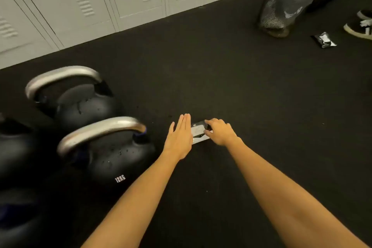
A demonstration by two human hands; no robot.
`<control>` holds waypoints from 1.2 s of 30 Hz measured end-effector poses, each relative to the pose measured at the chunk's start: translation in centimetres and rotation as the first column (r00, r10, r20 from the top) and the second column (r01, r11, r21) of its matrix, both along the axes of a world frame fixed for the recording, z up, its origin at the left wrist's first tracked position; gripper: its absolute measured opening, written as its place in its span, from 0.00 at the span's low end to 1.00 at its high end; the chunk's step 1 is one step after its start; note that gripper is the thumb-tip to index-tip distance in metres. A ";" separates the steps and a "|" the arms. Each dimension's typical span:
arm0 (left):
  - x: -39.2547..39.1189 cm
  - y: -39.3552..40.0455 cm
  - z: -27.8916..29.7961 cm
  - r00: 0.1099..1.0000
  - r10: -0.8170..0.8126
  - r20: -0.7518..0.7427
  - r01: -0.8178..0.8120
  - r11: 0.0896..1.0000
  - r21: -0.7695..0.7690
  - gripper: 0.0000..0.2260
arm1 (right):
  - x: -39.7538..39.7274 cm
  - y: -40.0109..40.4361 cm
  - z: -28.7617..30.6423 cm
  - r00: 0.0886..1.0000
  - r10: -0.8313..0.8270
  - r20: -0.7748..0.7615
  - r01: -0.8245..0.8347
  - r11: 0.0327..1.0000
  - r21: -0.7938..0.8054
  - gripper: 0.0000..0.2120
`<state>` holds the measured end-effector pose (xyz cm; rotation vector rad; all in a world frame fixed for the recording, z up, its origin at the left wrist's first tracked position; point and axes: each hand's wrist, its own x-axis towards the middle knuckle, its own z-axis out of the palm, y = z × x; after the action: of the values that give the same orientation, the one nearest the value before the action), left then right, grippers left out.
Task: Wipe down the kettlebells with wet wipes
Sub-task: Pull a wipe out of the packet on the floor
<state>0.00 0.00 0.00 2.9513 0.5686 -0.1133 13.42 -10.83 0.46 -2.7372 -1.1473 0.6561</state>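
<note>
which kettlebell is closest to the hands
The kettlebell marked 12KG, right beside the left hand. The other steel-handled kettlebell sits farther back toward the lockers.

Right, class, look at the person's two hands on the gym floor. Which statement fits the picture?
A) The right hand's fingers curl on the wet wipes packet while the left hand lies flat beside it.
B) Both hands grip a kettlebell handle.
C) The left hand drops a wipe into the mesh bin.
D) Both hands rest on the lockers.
A: the right hand curls its fingers on the wet wipes packet lying on the floor, while the left hand is flat, fingers straight, alongside it.
</note>
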 end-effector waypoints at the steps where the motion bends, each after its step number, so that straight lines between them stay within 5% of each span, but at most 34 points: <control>1: -0.1 -0.2 -0.5 0.999 0.027 -0.040 -0.028 0.999 -0.020 0.31 | 0.0 0.1 -0.4 1.000 -0.002 -0.010 0.001 1.000 -0.019 0.25; 6: 0.1 -0.7 -2.5 0.989 0.092 -0.115 -0.106 0.987 -0.121 0.31 | 0.0 0.7 -2.3 0.997 -0.072 0.003 0.072 0.997 -0.001 0.23; 12: 1.7 -1.4 -3.6 0.987 0.097 -0.125 -0.105 0.993 -0.054 0.29 | -0.1 0.6 -3.8 0.983 -0.180 0.035 0.170 0.966 0.195 0.14; 20: 2.6 -1.0 -4.4 0.987 0.136 -0.088 -0.144 0.985 -0.095 0.27 | 0.4 1.9 -4.3 0.968 -0.204 -0.148 0.231 0.953 0.194 0.17; 27: 2.7 -0.4 -5.1 0.989 0.130 -0.074 -0.139 0.983 -0.124 0.27 | 0.5 2.6 -4.5 0.955 -0.236 -0.178 0.268 0.946 0.184 0.07; 32: 3.0 -0.6 -4.8 0.964 0.266 -0.005 -0.255 0.917 -0.307 0.26 | 0.5 2.9 -3.4 0.915 -0.286 -0.283 0.359 0.899 0.250 0.04; 36: 3.4 -0.8 -4.2 0.916 0.399 0.035 -0.331 0.803 -0.496 0.24 | 0.5 3.6 -2.3 0.801 -0.308 -0.513 0.506 0.806 0.306 0.00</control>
<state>3.40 -0.79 -4.21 2.2979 0.9257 -0.0048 13.92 -7.23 -1.89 -2.1821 -0.4745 0.7869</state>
